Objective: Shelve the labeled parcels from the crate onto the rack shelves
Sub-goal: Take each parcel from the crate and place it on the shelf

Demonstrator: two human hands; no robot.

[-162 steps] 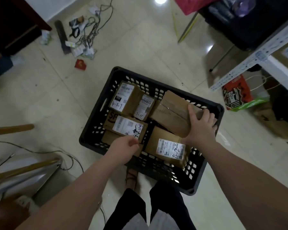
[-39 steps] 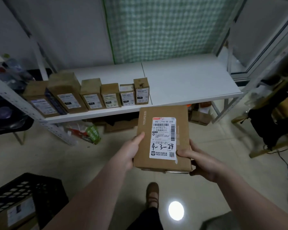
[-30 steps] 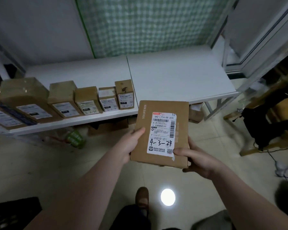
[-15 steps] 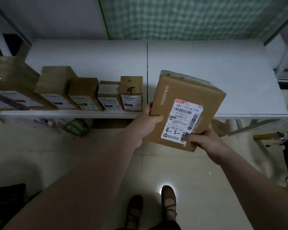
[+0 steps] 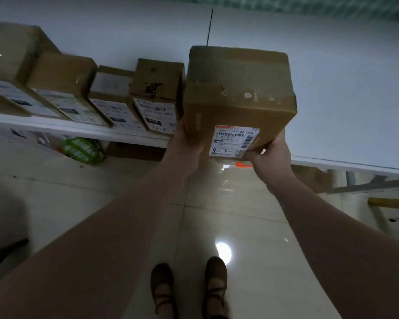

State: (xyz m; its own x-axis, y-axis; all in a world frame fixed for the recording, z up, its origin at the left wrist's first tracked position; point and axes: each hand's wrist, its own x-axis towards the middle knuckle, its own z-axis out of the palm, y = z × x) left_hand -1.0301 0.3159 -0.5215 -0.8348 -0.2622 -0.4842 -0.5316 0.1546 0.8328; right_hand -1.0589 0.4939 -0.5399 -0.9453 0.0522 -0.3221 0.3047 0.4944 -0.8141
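Note:
A brown cardboard parcel (image 5: 238, 95) with a white label marked 4-3-24 stands upright at the front edge of the white rack shelf (image 5: 346, 93). My left hand (image 5: 187, 141) grips its lower left side. My right hand (image 5: 271, 153) grips its lower right corner. The parcel sits just right of a row of several labeled parcels (image 5: 157, 93) lined along the shelf's front. Whether its base rests on the shelf is hidden by my hands. The crate is out of sight.
The shelf stretches bare to the right of the held parcel. Under the shelf lie a green bag (image 5: 83, 149) and cardboard boxes (image 5: 309, 176). A glossy tiled floor (image 5: 217, 215) and my two shoes (image 5: 189, 286) are below. A wooden bar (image 5: 389, 201) pokes in at right.
Both hands have carried the parcel forward and up to the shelf edge, turning it upright beside the row's last parcel. I have stepped closer to the rack.

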